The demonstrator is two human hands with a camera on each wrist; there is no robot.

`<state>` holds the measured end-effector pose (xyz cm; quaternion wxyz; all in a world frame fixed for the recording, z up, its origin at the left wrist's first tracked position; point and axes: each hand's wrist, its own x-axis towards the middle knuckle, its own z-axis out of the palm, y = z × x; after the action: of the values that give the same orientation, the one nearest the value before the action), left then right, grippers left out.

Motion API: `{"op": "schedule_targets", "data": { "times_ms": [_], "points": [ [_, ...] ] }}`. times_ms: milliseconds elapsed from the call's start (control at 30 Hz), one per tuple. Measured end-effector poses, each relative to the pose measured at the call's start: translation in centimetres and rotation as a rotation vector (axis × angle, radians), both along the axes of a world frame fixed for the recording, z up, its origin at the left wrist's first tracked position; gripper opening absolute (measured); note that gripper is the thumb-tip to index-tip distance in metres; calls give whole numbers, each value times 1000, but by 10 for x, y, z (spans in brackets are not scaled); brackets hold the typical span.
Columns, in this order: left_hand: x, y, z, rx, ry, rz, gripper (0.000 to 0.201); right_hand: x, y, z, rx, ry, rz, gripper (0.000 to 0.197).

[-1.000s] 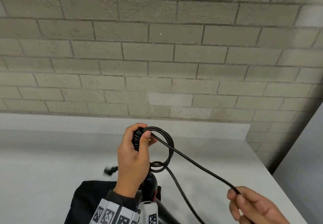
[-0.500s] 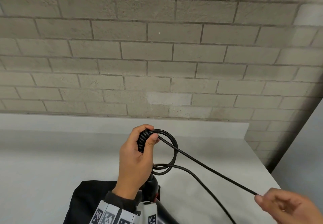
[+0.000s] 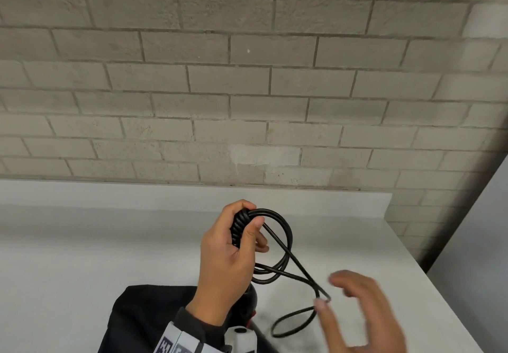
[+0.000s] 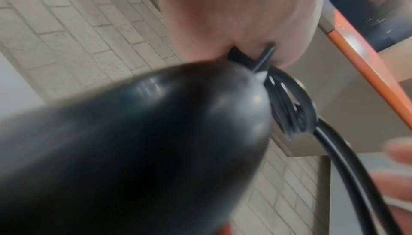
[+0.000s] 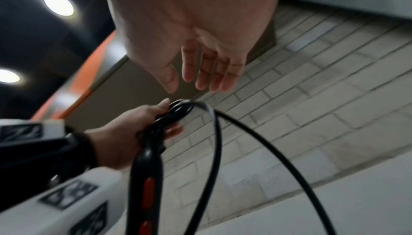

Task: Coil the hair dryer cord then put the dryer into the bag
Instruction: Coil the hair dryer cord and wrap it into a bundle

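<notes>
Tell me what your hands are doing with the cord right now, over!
Left hand grips coiled cord and dryer. Right hand open, fingers spread, holding nothing. Loose cord loop hangs over the counter. Bag waits below.

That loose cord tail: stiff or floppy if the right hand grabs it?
Probably floppy: the cord sags into a loop below the left hand. Likely springy, since the coils bulge. The right hand is open and blurred.
</notes>
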<state>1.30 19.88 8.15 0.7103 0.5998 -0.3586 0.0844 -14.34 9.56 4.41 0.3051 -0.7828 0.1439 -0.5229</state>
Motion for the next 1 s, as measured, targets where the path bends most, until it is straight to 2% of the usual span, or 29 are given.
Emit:
{"op": "schedule_targets", "data": {
  "times_ms": [133, 267, 333, 433, 533, 600, 700, 800, 833, 933, 1000],
  "points": [
    [-1, 3, 1, -8, 16, -10, 13, 24, 21, -5, -147, 130, 123, 28],
    [-2, 7, 2, -12, 27, -3, 13, 36, 17, -1, -220, 42, 89, 13],
    [0, 7, 0, -10, 15, 5, 16, 36, 15, 4, -197, 2, 74, 12],
    [2, 9, -2, -28, 20, 6, 20, 31, 15, 14, 84, -41, 77, 7],
    [4, 10, -3, -32, 19, 28, 20, 25, 8, 21, 445, -196, 179, 17],
    [3, 10, -3, -59, 47, 7, 23, 12, -8, 27, 499, -232, 230, 24],
    [3, 10, -4, -82, 69, -8, 28, -14, -38, 25, 443, -99, 274, 26],
    [2, 10, -4, -96, 72, -5, 28, -36, -67, 16, 339, 67, 234, 10],
    [2, 10, -4, -96, 68, -4, 28, -40, -74, 11, 289, 129, 202, 9],
    [1, 8, -3, -98, 51, 0, 28, -48, -95, -8, 152, 323, 125, 24],
    [0, 7, -2, -98, 42, 3, 27, -54, -105, -18, 24, 515, 65, 29]
  ]
}}
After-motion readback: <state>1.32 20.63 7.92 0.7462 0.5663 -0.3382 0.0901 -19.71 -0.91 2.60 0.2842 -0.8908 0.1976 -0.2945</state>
